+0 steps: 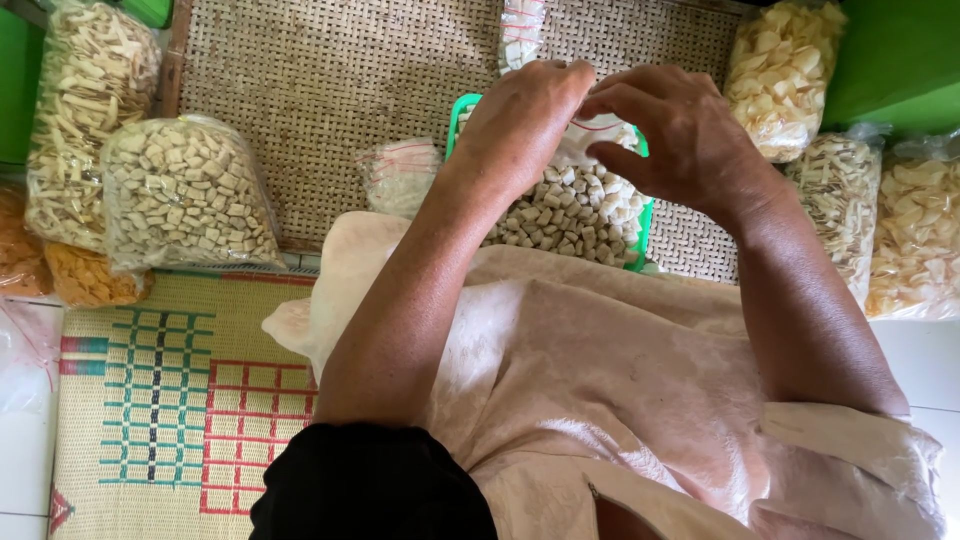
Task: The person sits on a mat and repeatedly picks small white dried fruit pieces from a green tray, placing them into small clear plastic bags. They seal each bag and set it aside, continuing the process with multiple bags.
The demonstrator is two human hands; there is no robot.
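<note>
My left hand (525, 115) and right hand (680, 135) meet fingertip to fingertip over a clear bag of pale cracker cubes (575, 215), pinching its gathered neck closed. The bag sits directly beneath both hands in a green basket (462, 112) on the woven tray (330, 70).

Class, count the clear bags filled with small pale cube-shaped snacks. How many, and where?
2: one large bag left on the woven tray; one bag in the green basket under both hands. Others may be hidden.
</note>
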